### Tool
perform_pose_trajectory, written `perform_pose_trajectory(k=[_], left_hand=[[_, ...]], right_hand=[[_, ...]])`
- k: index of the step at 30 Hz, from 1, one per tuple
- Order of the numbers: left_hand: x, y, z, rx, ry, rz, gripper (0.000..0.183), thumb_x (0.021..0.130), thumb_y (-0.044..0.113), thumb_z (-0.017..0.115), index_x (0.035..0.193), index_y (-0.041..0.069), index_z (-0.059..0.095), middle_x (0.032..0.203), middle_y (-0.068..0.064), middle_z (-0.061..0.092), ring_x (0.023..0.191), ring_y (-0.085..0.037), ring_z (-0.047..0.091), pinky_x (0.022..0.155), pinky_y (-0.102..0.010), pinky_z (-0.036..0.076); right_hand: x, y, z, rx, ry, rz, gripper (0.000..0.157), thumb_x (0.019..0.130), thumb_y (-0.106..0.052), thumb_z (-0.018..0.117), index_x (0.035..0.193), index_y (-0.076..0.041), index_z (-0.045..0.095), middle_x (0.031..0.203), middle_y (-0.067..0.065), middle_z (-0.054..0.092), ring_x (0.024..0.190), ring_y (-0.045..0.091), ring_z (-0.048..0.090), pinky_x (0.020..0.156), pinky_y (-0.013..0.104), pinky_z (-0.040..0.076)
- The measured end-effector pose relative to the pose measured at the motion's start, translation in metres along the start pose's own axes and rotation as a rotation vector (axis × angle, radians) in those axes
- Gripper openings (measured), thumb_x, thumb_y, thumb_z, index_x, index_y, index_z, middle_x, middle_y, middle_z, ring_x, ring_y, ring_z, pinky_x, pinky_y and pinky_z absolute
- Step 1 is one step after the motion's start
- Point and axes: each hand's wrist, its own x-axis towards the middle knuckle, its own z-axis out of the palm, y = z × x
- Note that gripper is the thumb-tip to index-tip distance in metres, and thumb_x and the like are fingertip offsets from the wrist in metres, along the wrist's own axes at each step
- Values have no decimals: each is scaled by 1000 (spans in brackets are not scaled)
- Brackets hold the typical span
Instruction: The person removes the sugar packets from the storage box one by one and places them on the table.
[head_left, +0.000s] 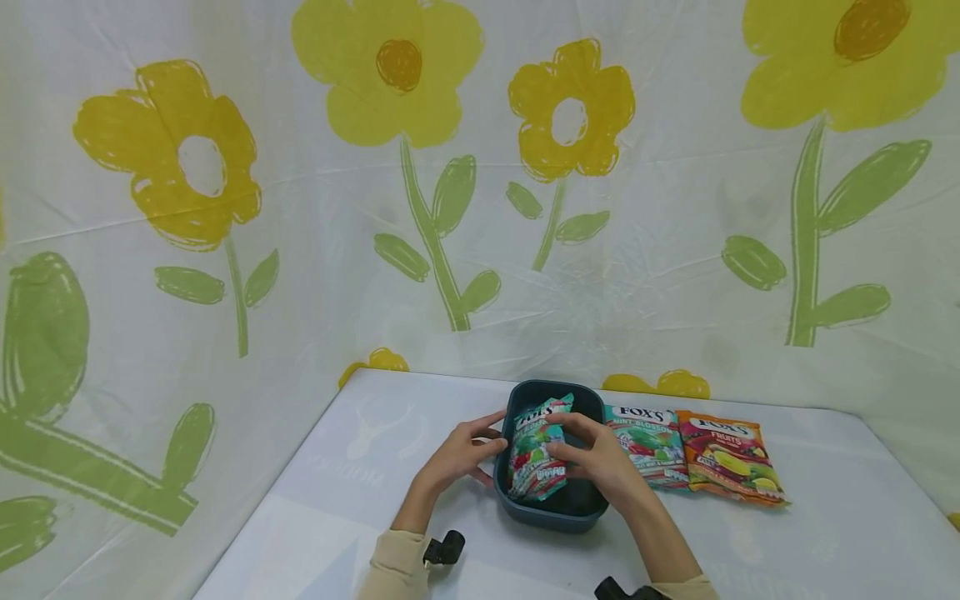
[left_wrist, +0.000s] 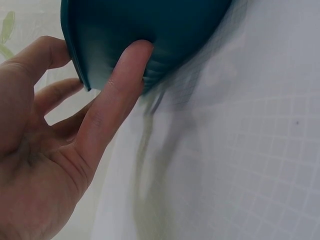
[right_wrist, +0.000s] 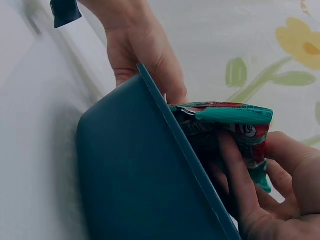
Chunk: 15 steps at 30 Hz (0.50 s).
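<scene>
Teal candy packet (head_left: 538,450) lengthwise in tub (head_left: 577,510), right hand (head_left: 596,458) gripping it, left hand (head_left: 461,454) steadying tub

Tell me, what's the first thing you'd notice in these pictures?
Two hands meet at a dark teal tub in the middle of the white table: the right hand holds a green candy packet inside it, and the left hand touches its side. Two more candy packets lie just right of the tub, below big yellow flowers on the backdrop.
</scene>
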Motion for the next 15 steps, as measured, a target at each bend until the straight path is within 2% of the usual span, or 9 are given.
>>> perform_pose_trajectory(k=[15], left_hand=[[1, -1, 0, 5, 10, -9, 54, 97, 27, 61, 148, 24, 45, 132, -20, 58, 110, -26, 63, 61, -42, 62]], right_hand=[[-6, -2, -2, 55, -8, -5, 51, 87, -28, 74, 134, -18, 57, 146, 13, 50, 107, 23, 62, 87, 42, 60]])
